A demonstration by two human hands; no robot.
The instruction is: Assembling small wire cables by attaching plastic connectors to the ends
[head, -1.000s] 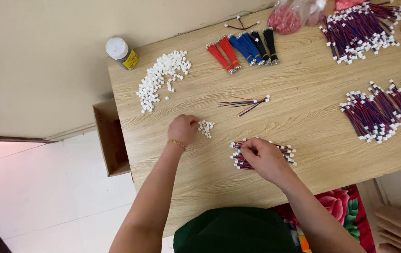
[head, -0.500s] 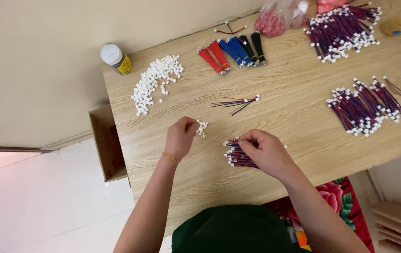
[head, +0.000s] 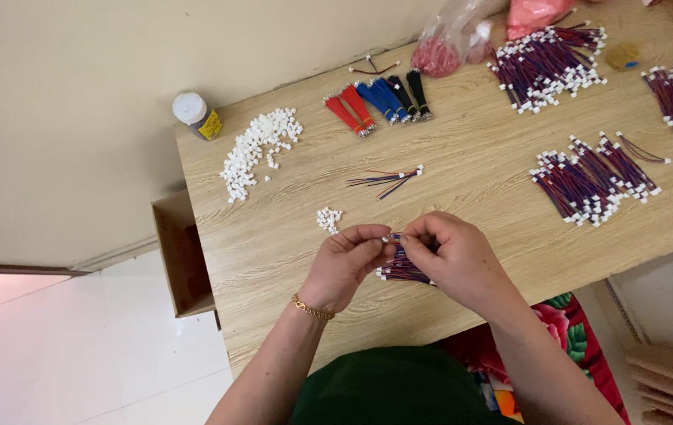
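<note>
Fingertips of the left hand point(head: 344, 264) and right hand point(head: 453, 256) are being pinched together on a small white connector point(head: 390, 238) above the wire bundle point(head: 404, 270) near the table's front edge point(head: 273, 358); careful seating is judged needed, while open wood is being left ahead

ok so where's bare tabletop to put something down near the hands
Bare wood lies left of the left hand, below the heap of white connectors, and right of the right hand, below the wire bundles. The far edge is crowded with red, blue and black pieces.
</note>
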